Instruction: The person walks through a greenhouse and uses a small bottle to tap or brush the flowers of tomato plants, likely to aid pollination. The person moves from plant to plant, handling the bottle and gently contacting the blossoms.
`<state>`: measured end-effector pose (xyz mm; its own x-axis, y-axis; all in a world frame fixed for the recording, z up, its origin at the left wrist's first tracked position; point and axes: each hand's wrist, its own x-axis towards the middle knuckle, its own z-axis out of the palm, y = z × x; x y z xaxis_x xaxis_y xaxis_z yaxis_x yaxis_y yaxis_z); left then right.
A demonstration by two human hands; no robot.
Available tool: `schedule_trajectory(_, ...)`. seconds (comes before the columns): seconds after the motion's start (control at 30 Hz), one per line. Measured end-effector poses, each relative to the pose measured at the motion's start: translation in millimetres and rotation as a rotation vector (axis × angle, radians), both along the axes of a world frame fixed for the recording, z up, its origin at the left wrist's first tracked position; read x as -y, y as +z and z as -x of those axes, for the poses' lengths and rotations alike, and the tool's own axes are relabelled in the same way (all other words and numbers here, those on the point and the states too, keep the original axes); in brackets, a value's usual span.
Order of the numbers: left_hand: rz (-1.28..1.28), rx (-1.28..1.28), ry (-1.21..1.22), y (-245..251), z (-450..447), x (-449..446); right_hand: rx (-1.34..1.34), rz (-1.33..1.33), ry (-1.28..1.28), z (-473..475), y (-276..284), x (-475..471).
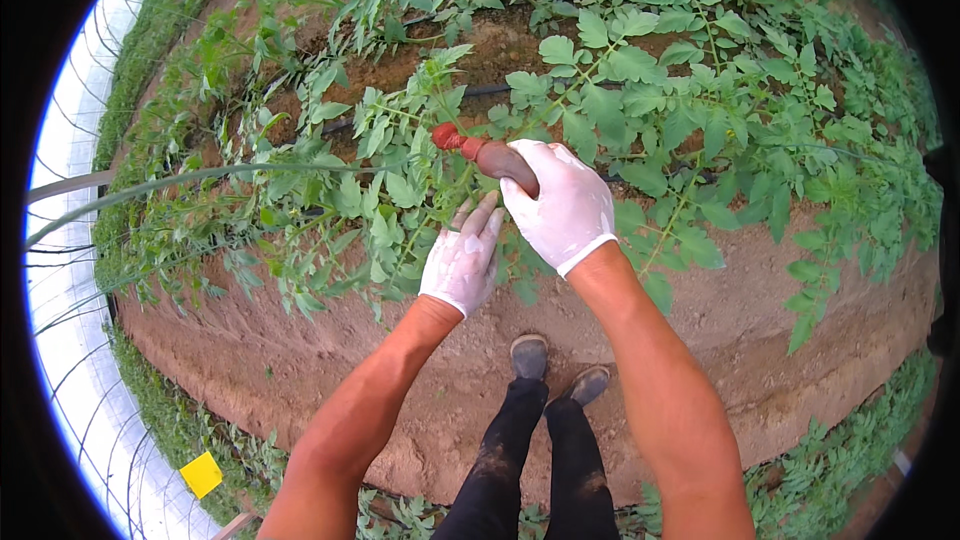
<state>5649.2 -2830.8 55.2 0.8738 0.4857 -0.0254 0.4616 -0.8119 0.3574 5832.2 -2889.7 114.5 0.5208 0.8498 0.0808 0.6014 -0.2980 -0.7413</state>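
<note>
My right hand (566, 202), in a thin white glove, is closed around a rounded brown handle (504, 163) with a red wrapped end. That red end points up and left over a tomato plant (405, 191); whether a blade or other part lies beneath is hidden. Below and left of it, my gloved left hand (461, 259) reaches into the same plant. Its fingertips lie among the stems and leaves, so any grip there cannot be made out. A green twine (187, 172) slants in from the left and reaches the foliage just above my left hand.
Leafy tomato plants (660, 82) spread along the bed, with black drip hose (487, 90) between them. My boots (529, 356) stand on the bare soil path (300, 382). Greenhouse film (67, 300) curves along the left, near a yellow card (201, 474). More plants grow behind me.
</note>
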Motion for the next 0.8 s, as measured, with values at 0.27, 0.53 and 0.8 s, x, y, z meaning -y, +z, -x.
schedule_trajectory(0.27, -0.010, -0.026, 0.018, 7.6, -0.2, 1.8, -0.288, -0.334, -0.208, -6.3, 20.3, 54.0)
schedule_trajectory(0.53, -0.055, 0.013, 0.073, 35.8, -14.4, 29.5, -1.294, -0.209, -0.592, 32.0, 11.5, 274.5)
schedule_trajectory(0.8, -0.158, 0.114, 0.082, 76.5, -37.5, 113.9, -1.719, -0.333, -0.843, 83.8, 18.0, 427.6)
